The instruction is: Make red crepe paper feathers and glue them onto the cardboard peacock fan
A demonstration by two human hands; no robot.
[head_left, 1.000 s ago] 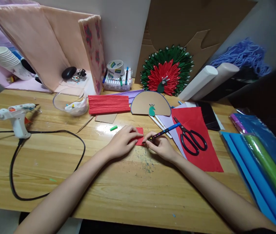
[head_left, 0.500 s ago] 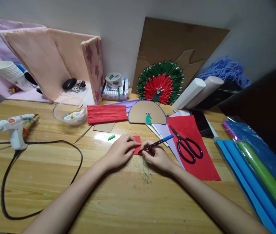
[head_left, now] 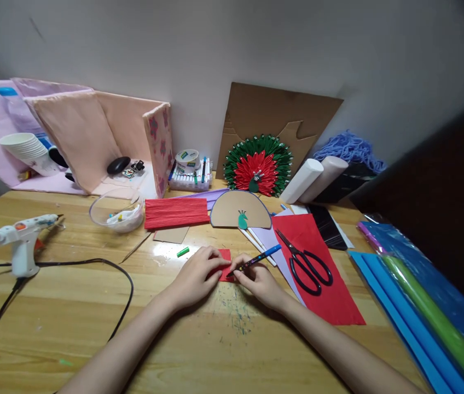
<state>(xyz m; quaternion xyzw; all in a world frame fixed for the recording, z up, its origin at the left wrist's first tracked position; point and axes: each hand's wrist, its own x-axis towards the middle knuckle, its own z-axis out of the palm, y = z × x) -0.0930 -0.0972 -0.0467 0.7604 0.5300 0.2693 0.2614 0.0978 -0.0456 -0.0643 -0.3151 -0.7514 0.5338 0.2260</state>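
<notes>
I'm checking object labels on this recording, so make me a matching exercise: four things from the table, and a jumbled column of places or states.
1. pen
2. scissors
3. glue gun
4. cardboard half-circle

A. lying on a large red sheet
B. bearing a green bird shape
C. held in the right hand
D. on the left of the table, beside a black cord

Pairs: 1-C, 2-A, 3-D, 4-B

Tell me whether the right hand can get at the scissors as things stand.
Probably yes: the scissors lie close by on the red sheet, with nothing over them. The right hand holds a pen, though, which may hinder a grasp.
</notes>
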